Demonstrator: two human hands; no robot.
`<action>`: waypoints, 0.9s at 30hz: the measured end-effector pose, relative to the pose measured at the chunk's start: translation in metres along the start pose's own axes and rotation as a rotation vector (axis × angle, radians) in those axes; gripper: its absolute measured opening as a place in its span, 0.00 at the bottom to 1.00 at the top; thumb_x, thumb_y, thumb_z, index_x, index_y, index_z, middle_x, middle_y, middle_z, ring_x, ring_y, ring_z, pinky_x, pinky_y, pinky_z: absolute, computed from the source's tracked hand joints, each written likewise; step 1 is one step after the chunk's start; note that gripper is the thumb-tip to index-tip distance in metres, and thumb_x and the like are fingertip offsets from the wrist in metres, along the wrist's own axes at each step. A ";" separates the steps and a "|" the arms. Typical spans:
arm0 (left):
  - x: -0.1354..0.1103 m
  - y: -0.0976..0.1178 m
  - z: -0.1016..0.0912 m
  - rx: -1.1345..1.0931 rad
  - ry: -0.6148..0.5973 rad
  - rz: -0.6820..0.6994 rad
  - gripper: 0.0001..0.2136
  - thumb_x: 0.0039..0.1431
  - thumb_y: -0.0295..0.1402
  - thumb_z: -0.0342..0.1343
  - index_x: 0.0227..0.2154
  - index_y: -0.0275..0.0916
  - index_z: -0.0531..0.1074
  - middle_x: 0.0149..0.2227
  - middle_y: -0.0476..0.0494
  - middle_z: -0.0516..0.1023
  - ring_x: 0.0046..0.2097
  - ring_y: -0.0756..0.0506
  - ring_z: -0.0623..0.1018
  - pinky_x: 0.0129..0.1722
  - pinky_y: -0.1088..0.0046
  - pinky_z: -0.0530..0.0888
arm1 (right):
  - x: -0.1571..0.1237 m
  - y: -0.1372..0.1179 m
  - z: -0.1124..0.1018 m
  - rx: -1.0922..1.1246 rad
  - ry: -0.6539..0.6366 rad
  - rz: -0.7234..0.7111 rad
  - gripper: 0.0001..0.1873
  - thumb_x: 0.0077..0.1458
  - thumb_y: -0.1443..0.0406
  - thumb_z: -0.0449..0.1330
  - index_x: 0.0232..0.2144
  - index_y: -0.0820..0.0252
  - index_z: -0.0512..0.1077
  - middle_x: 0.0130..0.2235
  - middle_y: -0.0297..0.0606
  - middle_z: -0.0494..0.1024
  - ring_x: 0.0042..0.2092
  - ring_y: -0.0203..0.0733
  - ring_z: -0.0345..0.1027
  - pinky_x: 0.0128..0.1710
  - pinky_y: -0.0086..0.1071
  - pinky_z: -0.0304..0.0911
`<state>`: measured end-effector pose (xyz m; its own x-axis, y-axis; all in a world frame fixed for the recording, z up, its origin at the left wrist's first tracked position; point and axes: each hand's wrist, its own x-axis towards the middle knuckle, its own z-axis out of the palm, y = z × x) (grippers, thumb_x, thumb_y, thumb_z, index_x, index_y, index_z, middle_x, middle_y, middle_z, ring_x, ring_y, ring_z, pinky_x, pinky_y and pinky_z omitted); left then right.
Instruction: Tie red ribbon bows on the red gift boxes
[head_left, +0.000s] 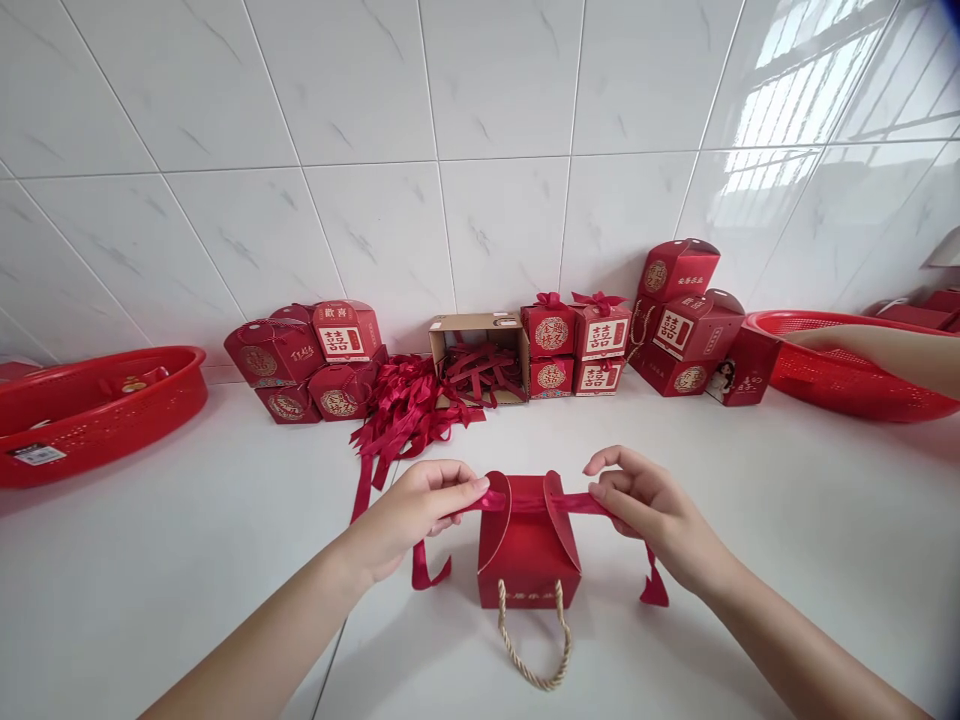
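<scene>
A small red gift box point(529, 560) with a beige rope handle point(535, 645) stands on the white counter in front of me. A red ribbon point(525, 502) runs across its top, between the two rounded flaps. My left hand point(420, 515) pinches the ribbon at the box's left side. My right hand point(645, 505) pinches it at the right side. The ribbon's loose ends hang down past both hands beside the box.
Against the tiled wall stand stacks of red gift boxes point(307, 360), a heap of red ribbons point(409, 405), a cardboard box point(478, 352) of ribbons and bow-tied boxes point(576, 350). Red plastic baskets sit far left point(90, 415) and far right point(855, 370). Another person's arm point(892, 355) reaches over the right basket.
</scene>
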<state>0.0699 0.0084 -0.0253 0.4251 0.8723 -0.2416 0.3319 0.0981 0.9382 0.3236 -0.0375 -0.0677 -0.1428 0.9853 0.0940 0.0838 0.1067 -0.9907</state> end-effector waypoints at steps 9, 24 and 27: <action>0.007 -0.030 -0.004 0.153 0.030 -0.108 0.20 0.49 0.52 0.58 0.24 0.38 0.65 0.22 0.55 0.56 0.25 0.52 0.55 0.22 0.76 0.50 | 0.015 0.018 -0.019 -0.147 -0.296 0.144 0.18 0.56 0.50 0.57 0.32 0.59 0.63 0.21 0.24 0.54 0.25 0.30 0.44 0.24 0.27 0.43; -0.012 -0.055 -0.005 0.690 0.022 0.068 0.15 0.54 0.38 0.51 0.14 0.40 0.68 0.16 0.51 0.64 0.21 0.49 0.62 0.22 0.73 0.53 | -0.001 0.011 -0.029 -0.469 -0.302 0.055 0.20 0.61 0.53 0.50 0.26 0.61 0.69 0.23 0.31 0.62 0.26 0.33 0.51 0.26 0.29 0.51; -0.016 -0.061 0.004 0.620 -0.025 0.058 0.11 0.56 0.36 0.49 0.27 0.44 0.76 0.20 0.50 0.68 0.23 0.48 0.66 0.24 0.73 0.55 | -0.007 0.014 -0.025 -0.509 -0.567 0.154 0.14 0.59 0.58 0.53 0.31 0.60 0.73 0.21 0.29 0.60 0.23 0.31 0.48 0.23 0.27 0.46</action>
<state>0.0459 -0.0130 -0.0796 0.4743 0.8557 -0.2068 0.7313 -0.2521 0.6338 0.3504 -0.0398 -0.0797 -0.5643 0.7895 -0.2412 0.5666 0.1580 -0.8087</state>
